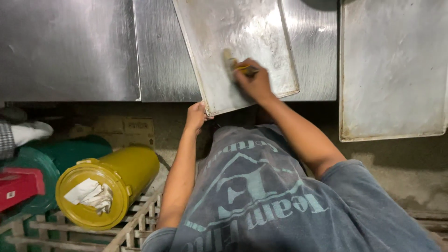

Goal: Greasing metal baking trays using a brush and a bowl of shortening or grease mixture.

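A metal baking tray [261, 28] lies tilted on a steel counter, its near corner hanging over the edge. My left hand [196, 116] grips that near corner from below. My right hand [252, 81] rests on the tray's surface, closed around a small brush [233, 63] with a yellow band and pale bristles that touch the metal. My grey printed shirt fills the lower middle of the view.
A second metal tray [392, 70] lies on the counter at the right. Below at the left, a yellow lidded bucket [105, 186] lies on its side with a white cloth [91, 195] on its lid, beside green containers [70, 151], a red box [16, 186] and a wooden crate [135, 224].
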